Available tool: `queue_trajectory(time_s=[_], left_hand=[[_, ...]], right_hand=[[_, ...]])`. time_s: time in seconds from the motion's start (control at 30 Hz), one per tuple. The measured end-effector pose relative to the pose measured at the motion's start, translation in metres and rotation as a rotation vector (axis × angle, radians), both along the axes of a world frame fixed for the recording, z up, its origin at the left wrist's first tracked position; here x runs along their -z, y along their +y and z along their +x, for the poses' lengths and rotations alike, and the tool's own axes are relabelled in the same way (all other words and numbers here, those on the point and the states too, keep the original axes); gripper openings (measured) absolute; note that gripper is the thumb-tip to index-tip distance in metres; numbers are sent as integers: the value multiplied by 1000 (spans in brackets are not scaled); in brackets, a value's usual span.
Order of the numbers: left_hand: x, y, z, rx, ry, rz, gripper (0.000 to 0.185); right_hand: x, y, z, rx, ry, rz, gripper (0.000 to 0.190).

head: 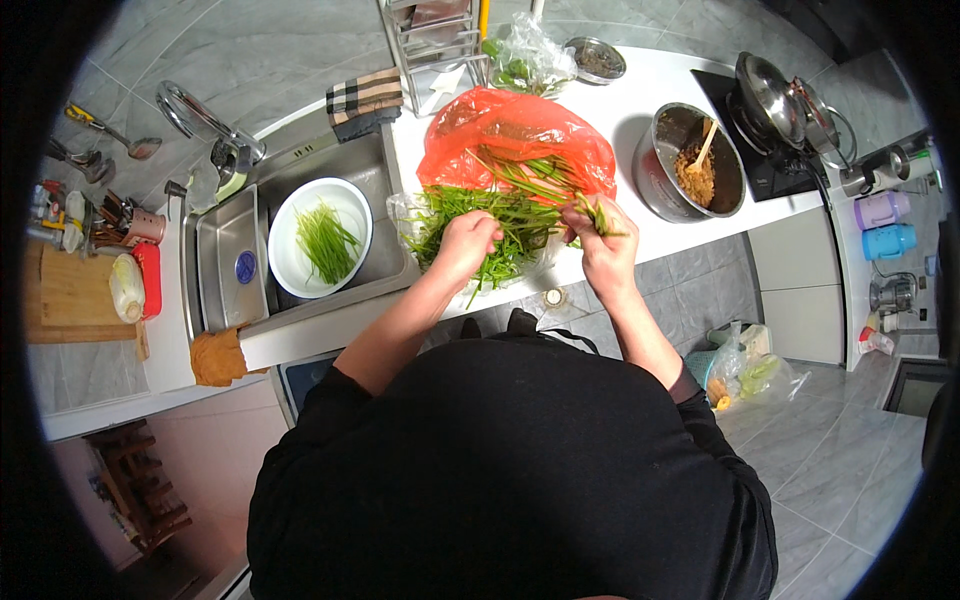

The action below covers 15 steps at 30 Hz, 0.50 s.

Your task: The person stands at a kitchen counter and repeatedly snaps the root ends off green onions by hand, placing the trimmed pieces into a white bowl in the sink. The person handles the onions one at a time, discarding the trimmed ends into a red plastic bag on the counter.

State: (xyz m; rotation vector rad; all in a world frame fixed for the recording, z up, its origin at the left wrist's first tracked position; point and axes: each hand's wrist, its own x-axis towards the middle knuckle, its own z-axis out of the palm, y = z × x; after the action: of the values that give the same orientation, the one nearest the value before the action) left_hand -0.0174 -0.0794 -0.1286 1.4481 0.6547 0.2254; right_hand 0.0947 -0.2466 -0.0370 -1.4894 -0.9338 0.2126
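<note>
A loose heap of long thin green leaves, apparently garlic chives (495,217), lies on the counter in front of me. Its stalk ends reach into a red plastic bag (517,135) just behind. My right hand (611,244) grips a small bunch of stalks (592,210) at the right side of the heap. Over the left part of the heap, my left hand (469,244) has its fingers curled, and whether they pinch a leaf is hard to see. To the left, more cut-looking green leaves (328,244) rest in a white basin (281,262) inside the sink.
A steel double sink (225,277) with a curved faucet (214,124) is at left. On the right stand a deep pot (652,176) with brown filling and a wooden spoon (703,146), then a cooktop (780,172) bearing pans. Behind are a metal rack (439,56) and a clear bag (529,56).
</note>
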Motion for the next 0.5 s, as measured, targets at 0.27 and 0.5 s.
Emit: queue_trajectory(time_s=[0.27,0.5], left_hand=[[-3,26,-21,438,-214,226,18],[-3,13,-11,222,22,563,12]], right_hand=[[-12,-24,27,212,422,56,15],[-4,-36,6,168,329,54,8]])
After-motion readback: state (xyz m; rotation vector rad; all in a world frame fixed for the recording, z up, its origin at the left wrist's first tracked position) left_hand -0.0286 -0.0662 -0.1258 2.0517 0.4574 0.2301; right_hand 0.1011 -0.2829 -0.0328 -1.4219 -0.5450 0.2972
